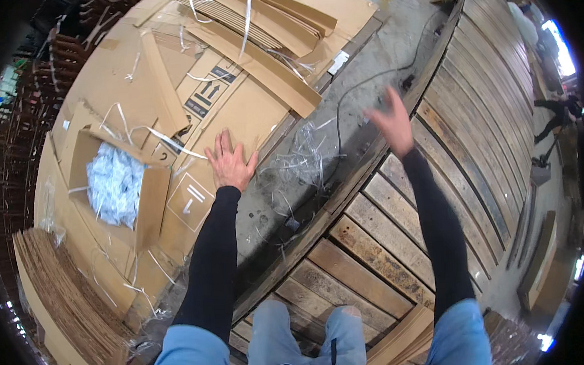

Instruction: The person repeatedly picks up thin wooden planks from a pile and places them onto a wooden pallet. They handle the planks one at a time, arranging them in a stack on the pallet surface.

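My left hand (231, 163) lies flat with its fingers spread on a sheet of brown cardboard (255, 104) near its edge. A white plastic strap (171, 142) runs across the cardboard and ends close to those fingers. In the air over the gap beside the slatted wooden platform, my right hand (393, 125) is held out, thumb and fingers apart, with nothing in it. To the left of my left hand stands an open cardboard box (153, 206) with crumpled pale-blue plastic bags (115, 182) inside.
Long folded cardboard strips (259, 58) lie at the far side. A stack of cardboard (67, 293) stands at the near left. Clear plastic wrap (304, 162) and a dark cable (359, 83) lie on the concrete floor. The slatted wooden platform (460, 121) fills the right; another person (556, 112) is beyond it.
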Available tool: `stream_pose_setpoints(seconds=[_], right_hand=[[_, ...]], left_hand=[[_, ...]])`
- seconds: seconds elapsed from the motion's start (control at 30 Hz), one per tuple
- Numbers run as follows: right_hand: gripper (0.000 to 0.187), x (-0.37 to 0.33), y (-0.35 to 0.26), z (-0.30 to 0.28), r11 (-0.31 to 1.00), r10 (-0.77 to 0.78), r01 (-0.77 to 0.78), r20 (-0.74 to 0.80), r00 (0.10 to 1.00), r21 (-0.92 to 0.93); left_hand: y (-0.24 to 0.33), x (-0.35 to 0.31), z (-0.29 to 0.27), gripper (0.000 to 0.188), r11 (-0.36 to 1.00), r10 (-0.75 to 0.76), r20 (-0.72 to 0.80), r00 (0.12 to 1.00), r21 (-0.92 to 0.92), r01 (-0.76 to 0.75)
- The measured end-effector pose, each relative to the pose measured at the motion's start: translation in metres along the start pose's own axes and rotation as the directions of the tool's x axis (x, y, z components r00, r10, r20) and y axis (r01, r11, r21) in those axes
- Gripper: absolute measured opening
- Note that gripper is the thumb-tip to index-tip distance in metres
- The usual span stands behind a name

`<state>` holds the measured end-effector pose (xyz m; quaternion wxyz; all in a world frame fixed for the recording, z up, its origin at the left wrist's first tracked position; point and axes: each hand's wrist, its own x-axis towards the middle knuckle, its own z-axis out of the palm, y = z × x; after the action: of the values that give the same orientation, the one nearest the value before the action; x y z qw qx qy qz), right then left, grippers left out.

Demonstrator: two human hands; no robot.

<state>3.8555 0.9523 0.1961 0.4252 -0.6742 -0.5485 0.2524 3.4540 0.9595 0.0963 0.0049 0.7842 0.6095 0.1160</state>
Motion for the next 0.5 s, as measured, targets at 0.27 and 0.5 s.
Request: stream_pose_setpoints(seconds=[0.27,0.5], right_hand=[[0.123,0.263,0.017,0.135,0.994,-0.101,0.077,0.433,0.896,0.071],[0.123,0.276,0.048,0.131,0.993,0.035,-0.060,0.237,0.971,0.100]], left_hand=[[0.003,0.015,-0.006,0.045,0.996,-0.032,0.071,0.997,-0.080,0.038],[0.002,0.021,-0.007,0.044,0.991,-0.046,0.109,0.993,-0.121,0.059]])
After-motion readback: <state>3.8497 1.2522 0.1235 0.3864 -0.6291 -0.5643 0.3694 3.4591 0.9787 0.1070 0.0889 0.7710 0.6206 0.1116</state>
